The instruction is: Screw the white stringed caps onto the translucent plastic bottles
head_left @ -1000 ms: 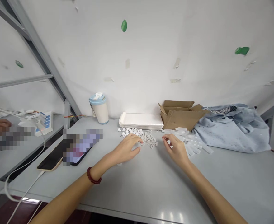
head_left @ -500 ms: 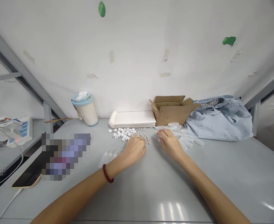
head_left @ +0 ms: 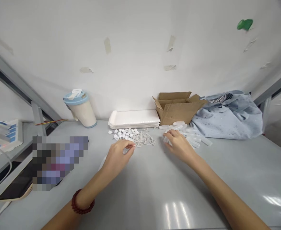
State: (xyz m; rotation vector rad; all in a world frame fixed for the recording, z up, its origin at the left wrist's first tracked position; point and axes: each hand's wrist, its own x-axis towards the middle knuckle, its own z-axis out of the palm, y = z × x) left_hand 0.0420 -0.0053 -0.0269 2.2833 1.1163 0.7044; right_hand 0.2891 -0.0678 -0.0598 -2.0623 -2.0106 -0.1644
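Note:
My left hand (head_left: 118, 156), with a dark red bead bracelet (head_left: 79, 204) on the wrist, pinches thumb and forefinger together. A thin white cord shows at its fingertips, beside a loose heap of pale cord loops (head_left: 144, 139). Small white caps (head_left: 123, 132) lie scattered just behind this hand. Part of a translucent piece shows beyond the left wrist, mostly hidden. My right hand (head_left: 180, 146) hovers low at the left side of a pile of translucent plastic tubes (head_left: 194, 138), fingers loosely bent and thumb apart. Its fingertips are near a tube; contact is hard to make out.
A stack of white padded envelopes (head_left: 135, 118) and an open cardboard box (head_left: 178, 111) stand against the wall. Blue-grey fabric (head_left: 229, 118) lies at the right, a lidded cup (head_left: 81, 110) at the left. A phone (head_left: 17, 183) with a cable sits near the left table edge.
My left hand has drawn back left from the cord heap, its fingertips now pinched together. My right hand has shifted slightly onto the tubes' edge. The camera view has moved a little.

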